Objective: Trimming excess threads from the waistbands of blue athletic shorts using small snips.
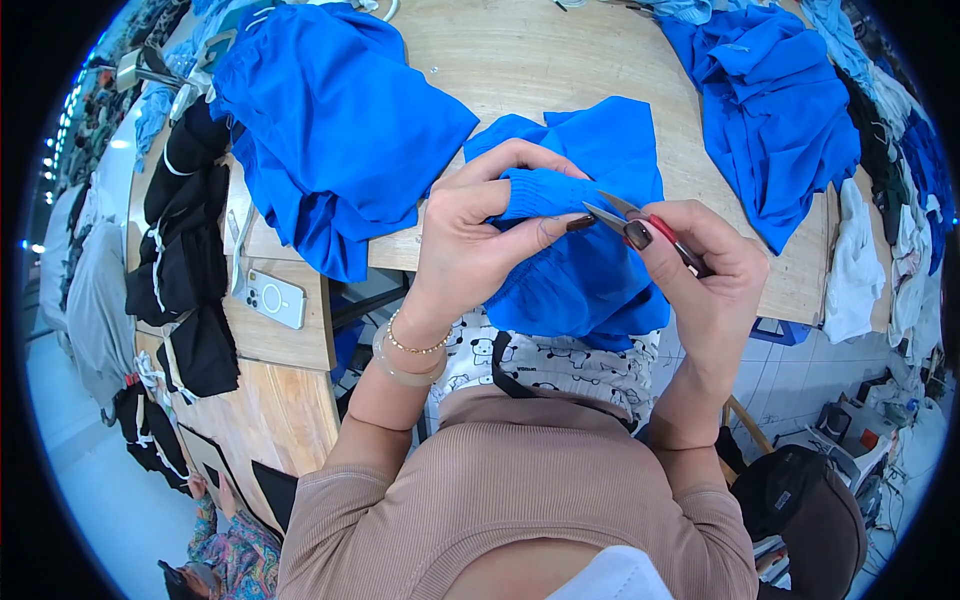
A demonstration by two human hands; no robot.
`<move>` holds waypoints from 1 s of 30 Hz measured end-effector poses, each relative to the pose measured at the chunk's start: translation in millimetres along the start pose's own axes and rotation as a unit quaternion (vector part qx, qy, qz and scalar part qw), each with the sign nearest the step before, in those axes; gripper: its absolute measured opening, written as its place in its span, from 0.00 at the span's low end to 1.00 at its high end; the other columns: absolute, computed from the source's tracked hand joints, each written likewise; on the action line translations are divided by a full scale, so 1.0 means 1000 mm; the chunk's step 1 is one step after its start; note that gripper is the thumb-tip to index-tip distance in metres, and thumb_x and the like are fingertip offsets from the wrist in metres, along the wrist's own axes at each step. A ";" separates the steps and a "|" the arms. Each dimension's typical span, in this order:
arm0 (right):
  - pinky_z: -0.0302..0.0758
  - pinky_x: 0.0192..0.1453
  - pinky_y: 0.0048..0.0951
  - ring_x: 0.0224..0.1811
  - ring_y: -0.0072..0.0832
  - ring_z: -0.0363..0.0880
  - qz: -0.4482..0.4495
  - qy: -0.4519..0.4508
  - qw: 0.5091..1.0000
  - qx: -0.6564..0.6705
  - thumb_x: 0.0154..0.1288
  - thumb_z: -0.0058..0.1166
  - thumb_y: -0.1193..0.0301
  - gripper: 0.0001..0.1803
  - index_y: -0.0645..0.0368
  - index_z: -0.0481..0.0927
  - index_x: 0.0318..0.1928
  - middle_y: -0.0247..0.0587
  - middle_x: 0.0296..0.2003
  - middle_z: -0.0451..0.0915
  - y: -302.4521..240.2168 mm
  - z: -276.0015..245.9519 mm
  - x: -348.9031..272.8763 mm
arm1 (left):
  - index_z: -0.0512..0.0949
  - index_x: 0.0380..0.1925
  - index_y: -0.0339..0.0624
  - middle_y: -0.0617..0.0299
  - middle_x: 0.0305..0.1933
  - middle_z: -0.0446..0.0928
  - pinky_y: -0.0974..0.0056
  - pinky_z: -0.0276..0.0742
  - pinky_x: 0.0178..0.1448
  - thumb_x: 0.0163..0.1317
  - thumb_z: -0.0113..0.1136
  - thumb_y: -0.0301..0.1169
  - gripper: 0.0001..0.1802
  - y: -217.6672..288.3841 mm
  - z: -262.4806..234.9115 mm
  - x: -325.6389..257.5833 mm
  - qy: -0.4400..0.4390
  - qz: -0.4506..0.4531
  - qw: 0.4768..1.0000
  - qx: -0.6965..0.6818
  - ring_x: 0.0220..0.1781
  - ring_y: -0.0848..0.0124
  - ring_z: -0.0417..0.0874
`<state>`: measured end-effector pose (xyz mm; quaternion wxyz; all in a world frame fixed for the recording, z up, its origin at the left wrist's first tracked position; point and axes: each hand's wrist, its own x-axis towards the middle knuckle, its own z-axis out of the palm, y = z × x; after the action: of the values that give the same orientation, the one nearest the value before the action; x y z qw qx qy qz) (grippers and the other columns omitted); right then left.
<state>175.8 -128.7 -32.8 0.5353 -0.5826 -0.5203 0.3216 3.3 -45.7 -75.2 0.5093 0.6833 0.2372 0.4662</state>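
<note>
Between blue cloth piles (330, 130), left grip (465, 230) pinches blue fabric (590, 270), right grip (715, 270) holds snips (674, 241).

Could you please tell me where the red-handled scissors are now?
In the head view, the red-handled scissors are right of centre, in the right hand, blades beside the gathered blue cloth in the left hand.

A garment workshop is being indicated by snips (672, 238) held in the right hand (715, 270), blue garments (330, 130) heaped on a wooden table (520, 55) left and right of this grip, and black cloth bundles (185, 235) farther left.
</note>
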 end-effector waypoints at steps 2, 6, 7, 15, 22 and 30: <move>0.59 0.24 0.12 0.22 0.09 0.67 0.000 0.000 1.000 0.002 0.54 0.61 0.80 0.04 0.64 0.82 0.33 0.29 0.21 0.76 0.000 0.000 0.000 | 0.84 0.31 0.34 0.53 0.40 0.79 0.72 0.75 0.39 0.49 0.67 0.22 0.07 0.000 0.000 0.000 -0.001 -0.001 1.000 0.004 0.37 0.71 0.81; 0.60 0.26 0.12 0.23 0.09 0.67 0.036 -0.011 0.999 0.031 0.56 0.60 0.80 0.04 0.65 0.82 0.33 0.29 0.22 0.77 -0.003 0.000 0.001 | 0.84 0.31 0.34 0.53 0.40 0.79 0.73 0.75 0.37 0.49 0.67 0.22 0.07 -0.002 0.000 -0.001 0.000 0.000 1.000 -0.006 0.36 0.72 0.80; 0.60 0.27 0.12 0.24 0.09 0.67 0.054 -0.012 0.997 0.058 0.57 0.60 0.80 0.03 0.65 0.82 0.34 0.29 0.23 0.77 -0.005 0.001 0.001 | 0.84 0.31 0.34 0.53 0.40 0.79 0.73 0.75 0.36 0.49 0.67 0.22 0.07 -0.002 0.000 -0.001 0.000 -0.003 1.000 -0.014 0.35 0.73 0.80; 0.60 0.28 0.11 0.25 0.09 0.68 0.042 -0.033 0.984 0.172 0.57 0.58 0.82 0.04 0.66 0.80 0.34 0.32 0.25 0.78 0.004 0.007 0.001 | 0.84 0.31 0.34 0.53 0.39 0.79 0.74 0.74 0.35 0.50 0.67 0.24 0.07 0.005 0.000 0.001 -0.011 -0.024 0.997 -0.073 0.35 0.74 0.79; 0.59 0.24 0.11 0.22 0.08 0.66 -0.017 -0.039 0.994 0.102 0.55 0.58 0.82 0.05 0.65 0.81 0.33 0.30 0.24 0.78 0.000 -0.004 -0.001 | 0.84 0.31 0.35 0.52 0.43 0.78 0.68 0.75 0.47 0.48 0.68 0.25 0.09 -0.003 0.002 0.001 0.001 0.024 0.999 -0.025 0.43 0.68 0.79; 0.62 0.26 0.11 0.23 0.09 0.69 0.018 -0.076 0.997 0.004 0.55 0.60 0.81 0.03 0.65 0.81 0.32 0.29 0.22 0.78 -0.003 -0.009 -0.002 | 0.84 0.31 0.37 0.54 0.44 0.76 0.68 0.75 0.47 0.45 0.67 0.22 0.10 -0.002 0.002 0.004 0.010 0.081 0.996 0.025 0.42 0.68 0.79</move>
<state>182.9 -133.4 -28.6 0.4910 -0.5634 -0.5474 0.3766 6.8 -42.4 -75.3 0.4503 0.7082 0.1979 0.5064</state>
